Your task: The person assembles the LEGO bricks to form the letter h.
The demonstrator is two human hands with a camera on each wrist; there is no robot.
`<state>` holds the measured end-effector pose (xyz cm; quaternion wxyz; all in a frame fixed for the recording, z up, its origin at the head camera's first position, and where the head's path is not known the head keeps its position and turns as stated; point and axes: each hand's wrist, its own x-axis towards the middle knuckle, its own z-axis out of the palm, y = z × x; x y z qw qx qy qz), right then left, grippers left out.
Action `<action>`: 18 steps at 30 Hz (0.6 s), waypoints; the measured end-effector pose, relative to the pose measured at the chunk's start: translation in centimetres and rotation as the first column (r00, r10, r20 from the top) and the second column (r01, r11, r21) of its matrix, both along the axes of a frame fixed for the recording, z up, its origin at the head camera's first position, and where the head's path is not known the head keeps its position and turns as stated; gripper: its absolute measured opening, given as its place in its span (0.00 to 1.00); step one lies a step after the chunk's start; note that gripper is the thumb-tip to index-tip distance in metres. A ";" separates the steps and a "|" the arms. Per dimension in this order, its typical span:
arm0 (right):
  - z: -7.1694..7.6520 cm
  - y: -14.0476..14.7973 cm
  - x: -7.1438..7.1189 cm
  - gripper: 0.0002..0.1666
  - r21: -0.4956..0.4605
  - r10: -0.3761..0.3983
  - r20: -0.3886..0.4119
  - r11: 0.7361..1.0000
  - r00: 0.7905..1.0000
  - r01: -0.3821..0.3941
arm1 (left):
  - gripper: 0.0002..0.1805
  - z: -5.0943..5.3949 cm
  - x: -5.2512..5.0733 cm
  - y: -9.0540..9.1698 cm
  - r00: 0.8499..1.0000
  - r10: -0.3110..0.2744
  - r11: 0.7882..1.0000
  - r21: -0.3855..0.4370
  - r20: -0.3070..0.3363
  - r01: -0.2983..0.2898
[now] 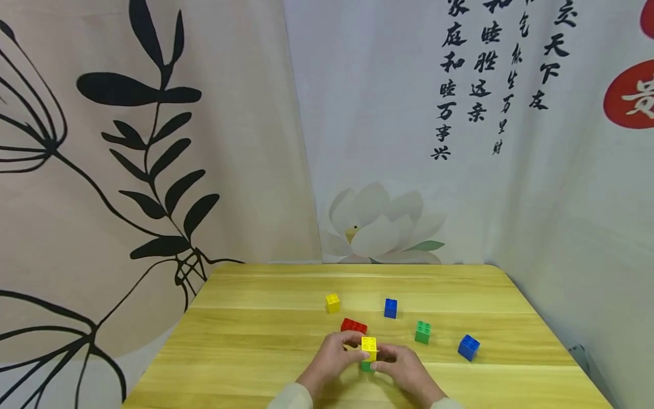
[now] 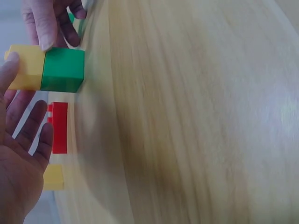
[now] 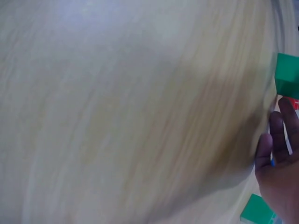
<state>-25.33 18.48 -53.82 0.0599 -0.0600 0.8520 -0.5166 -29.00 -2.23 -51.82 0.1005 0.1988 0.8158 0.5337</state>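
Note:
In the head view a yellow brick (image 1: 369,345) is joined on top of a green brick (image 1: 367,367), between both hands. The left hand (image 1: 332,359) pinches the yellow brick from the left, thumb on its near face. From the right, the right hand (image 1: 407,372) grips the pair, its thumb by the green brick. In the left wrist view the right thumb lies at the seam between the yellow brick (image 2: 27,69) and green brick (image 2: 64,70). The right wrist view cuts off the green brick (image 3: 288,77) above the right hand's fingers (image 3: 278,140).
A red brick (image 1: 353,325) lies just behind the hands on the wooden table (image 1: 230,346). Farther back stand a yellow brick (image 1: 332,303) and a blue brick (image 1: 390,308). To the right are a green brick (image 1: 422,332) and another blue brick (image 1: 468,347).

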 end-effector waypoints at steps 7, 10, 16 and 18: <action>0.8 0.3 0.0 0.32 0.026 -0.005 0.016 1.000 1.000 0.005 | 0.17 0.3 -0.5 -1.1 1.000 0.020 0.999 -0.038 0.024 -0.019; 1.0 0.5 0.0 0.31 0.029 -0.021 0.020 0.999 1.000 0.021 | 0.18 0.4 -0.8 -1.8 0.999 0.023 0.999 -0.037 0.032 -0.022; 1.3 1.0 0.1 0.30 0.072 -0.052 -0.039 0.996 0.998 0.055 | 0.19 0.6 -1.2 -3.8 1.000 0.026 0.999 -0.045 -0.008 -0.027; 1.4 1.2 0.2 0.30 0.087 -0.060 -0.051 0.994 0.997 0.065 | 0.18 0.7 -1.4 -4.4 0.999 0.029 0.998 -0.054 -0.021 -0.030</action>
